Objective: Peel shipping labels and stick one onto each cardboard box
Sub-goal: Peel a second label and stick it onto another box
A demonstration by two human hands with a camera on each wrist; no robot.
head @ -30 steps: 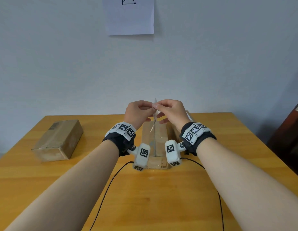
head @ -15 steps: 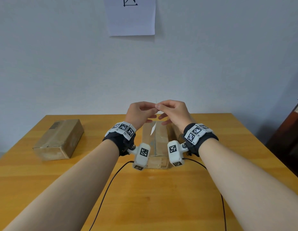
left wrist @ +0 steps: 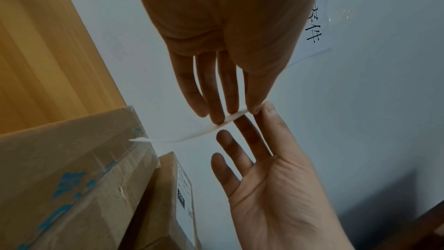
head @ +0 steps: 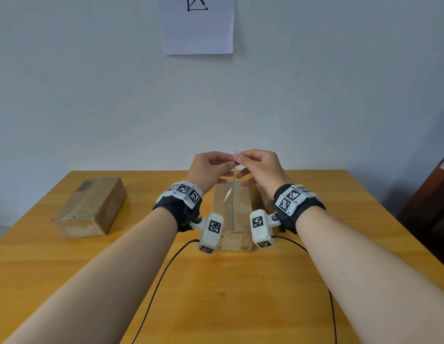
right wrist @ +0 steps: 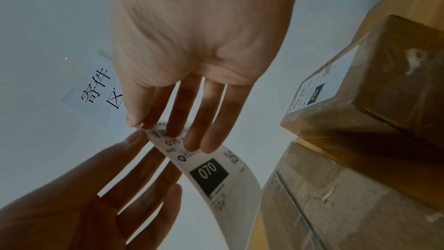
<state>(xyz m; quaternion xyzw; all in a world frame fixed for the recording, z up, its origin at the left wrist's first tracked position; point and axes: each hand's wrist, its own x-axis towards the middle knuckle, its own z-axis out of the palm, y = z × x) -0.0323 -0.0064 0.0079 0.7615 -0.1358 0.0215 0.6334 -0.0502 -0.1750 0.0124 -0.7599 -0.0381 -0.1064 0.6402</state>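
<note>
Shipping label (right wrist: 211,170), printed "070": held edge-on in the air above the middle cardboard box (head: 237,214), top corner pinched from both sides. Left hand (head: 208,170) and right hand (head: 259,167): thumb and forefinger clamped on that corner, other fingers spread loose. Second box (right wrist: 374,86), already labelled "220", just right of the middle one; third box (head: 91,207) well apart, left. Table (head: 240,294) bare toward the near edge. Label hangs straighter than half a second ago; hands unmoved.

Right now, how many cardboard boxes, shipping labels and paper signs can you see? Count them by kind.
Cardboard boxes: 3
Shipping labels, one held, one stuck on a box: 2
Paper sign: 1
Total: 6
</note>
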